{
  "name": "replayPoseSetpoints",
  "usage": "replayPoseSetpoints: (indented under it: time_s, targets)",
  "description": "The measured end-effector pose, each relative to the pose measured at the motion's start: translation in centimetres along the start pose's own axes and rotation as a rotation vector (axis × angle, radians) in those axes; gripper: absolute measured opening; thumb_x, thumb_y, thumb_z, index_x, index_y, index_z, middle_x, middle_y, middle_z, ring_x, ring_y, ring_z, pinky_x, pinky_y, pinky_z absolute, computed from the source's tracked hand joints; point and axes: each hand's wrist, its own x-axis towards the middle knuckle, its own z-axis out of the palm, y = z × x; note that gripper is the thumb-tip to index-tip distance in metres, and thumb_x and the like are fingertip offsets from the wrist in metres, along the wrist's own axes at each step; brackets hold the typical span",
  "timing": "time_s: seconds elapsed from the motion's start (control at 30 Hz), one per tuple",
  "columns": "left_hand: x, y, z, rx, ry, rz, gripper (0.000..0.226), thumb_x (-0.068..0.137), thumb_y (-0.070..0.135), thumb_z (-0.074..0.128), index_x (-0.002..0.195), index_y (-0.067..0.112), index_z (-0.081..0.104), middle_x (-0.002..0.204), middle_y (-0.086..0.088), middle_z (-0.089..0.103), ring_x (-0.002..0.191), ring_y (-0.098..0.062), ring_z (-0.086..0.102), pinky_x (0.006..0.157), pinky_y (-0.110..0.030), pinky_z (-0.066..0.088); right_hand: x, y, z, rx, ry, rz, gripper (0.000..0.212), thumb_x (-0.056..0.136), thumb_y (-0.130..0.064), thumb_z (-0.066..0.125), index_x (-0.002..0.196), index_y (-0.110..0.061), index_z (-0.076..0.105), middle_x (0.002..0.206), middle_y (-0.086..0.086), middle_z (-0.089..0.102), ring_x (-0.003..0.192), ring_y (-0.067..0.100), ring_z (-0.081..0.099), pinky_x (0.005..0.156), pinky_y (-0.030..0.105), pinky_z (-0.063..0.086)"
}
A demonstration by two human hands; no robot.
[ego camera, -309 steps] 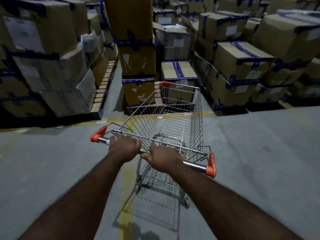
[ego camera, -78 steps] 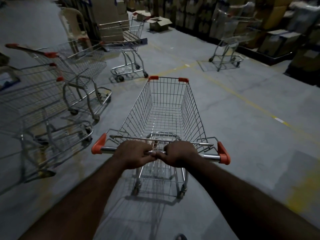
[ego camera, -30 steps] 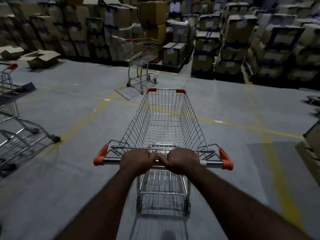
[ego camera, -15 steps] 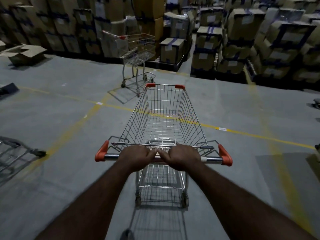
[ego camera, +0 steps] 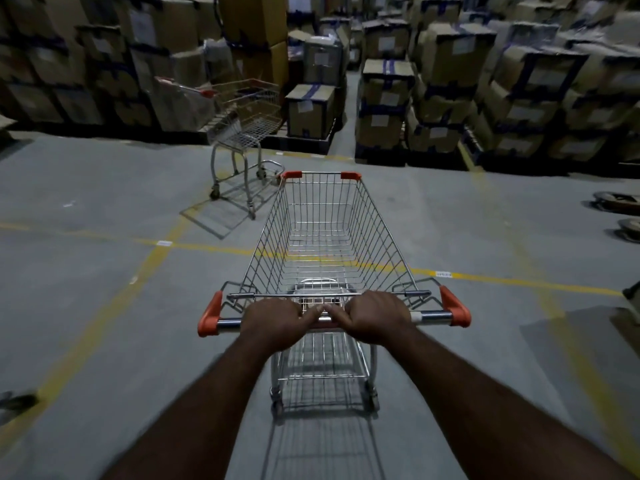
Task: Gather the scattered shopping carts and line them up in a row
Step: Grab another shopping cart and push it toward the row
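Two bare hands grip the handle of an empty shopping cart in a dim warehouse.

The left hand point(ego camera: 275, 323) and right hand point(ego camera: 377, 320) curl side by side around the middle of the chrome handle bar with orange end caps point(ego camera: 431, 317), thumbs nearly touching. The silver wire shopping cart point(ego camera: 322, 237) stands straight ahead on the grey concrete floor point(ego camera: 86, 306), across a yellow painted floor line point(ego camera: 207, 247). A second silver wire cart with a red handle point(ego camera: 242, 126) stands ahead to the left, near stacked brown cardboard boxes with blue tape point(ego camera: 386, 98) lining the far side.
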Motion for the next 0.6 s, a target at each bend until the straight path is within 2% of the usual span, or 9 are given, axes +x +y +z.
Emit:
replayPoseSetpoints:
  time_s: [0.17,0.3,0.4,0.6]
  targets:
    - [6.4,-2.9,-0.2,0.041,0.055,-0.021,0.106,0.075,0.086,-0.012,0.093,0.027,0.074,0.077,0.003,0.067,0.077,-0.018,0.064,0.078,-0.034,0.052,6.7,0.4,-1.0,-0.004,0.014,0.013,0.097,0.087,-0.085,0.002,0.081,-0.019,0.074,0.068,0.0,0.059,0.069,0.02,0.058,0.074,0.033,0.048]
    - [12.1,-4.7,-0.7,0.05,0.062,-0.027,0.104,0.076,0.087,-0.01,0.093,0.027,0.074,0.075,0.003,0.067,0.076,-0.018,0.065,0.079,-0.036,0.053,12.3,1.4,-2.2,-0.01,0.015,0.005,0.101,0.084,-0.085,-0.002,0.083,-0.019,0.074,0.067,-0.001,0.057,0.072,0.022,0.06,0.076,0.033,0.048]
    - [16.6,-6.2,-1.3,0.064,0.067,-0.033,0.1,0.08,0.085,-0.005,0.092,0.027,0.075,0.077,0.003,0.068,0.078,-0.019,0.065,0.08,-0.037,0.053,17.0,2.4,-2.8,-0.032,0.055,0.0,0.091,0.091,-0.081,0.008,0.089,-0.019,0.075,0.076,0.004,0.06,0.083,0.027,0.065,0.072,0.035,0.043]
    - [26.0,-8.7,-3.3,0.106,0.067,-0.053,0.085,0.09,0.078,0.009,0.086,0.022,0.072,0.083,0.0,0.07,0.084,-0.022,0.067,0.08,-0.034,0.052,27.4,4.8,-4.4,-0.024,0.084,-0.051,0.089,0.092,-0.08,0.01,0.094,-0.018,0.075,0.089,0.009,0.067,0.093,0.029,0.066,0.073,0.036,0.039]
